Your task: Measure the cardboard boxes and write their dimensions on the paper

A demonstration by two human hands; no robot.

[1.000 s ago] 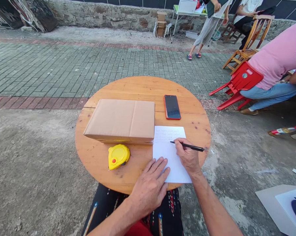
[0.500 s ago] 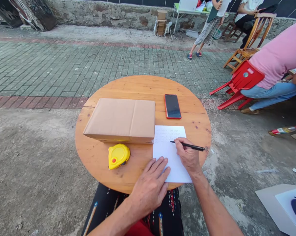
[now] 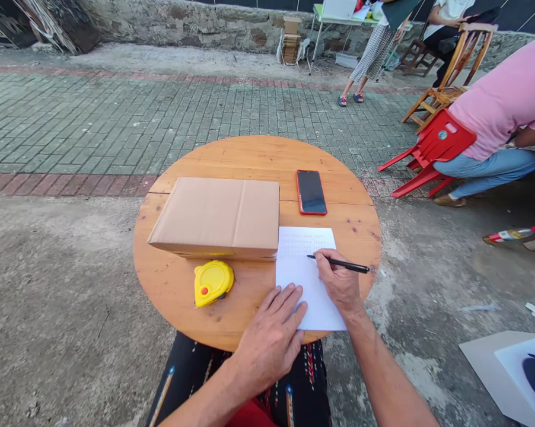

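A white sheet of paper (image 3: 294,273) with several lines of small handwriting near its top lies on the round wooden table (image 3: 254,317). My right hand (image 3: 341,284) grips a black pen (image 3: 345,264), its tip at the lowest written line. Flat on the paper's lower left edge rests my left hand (image 3: 274,335), fingers stretched out. To the left of the sheet sits a closed cardboard box (image 3: 216,213). In front of the box is a yellow tape measure (image 3: 213,283) with a red button. Behind the paper lies a phone (image 3: 311,193) in a red case.
At the right, a person in a pink shirt (image 3: 508,89) sits on a red plastic chair (image 3: 448,139). A wooden chair (image 3: 463,65) stands behind. Farther back, another person stands by a folding table (image 3: 334,19). A bottle (image 3: 512,235) lies on the ground at right.
The pen and both hands look almost unmoved. In the background, the standing person's dark green folder and arms have shifted. The view has moved very slightly.
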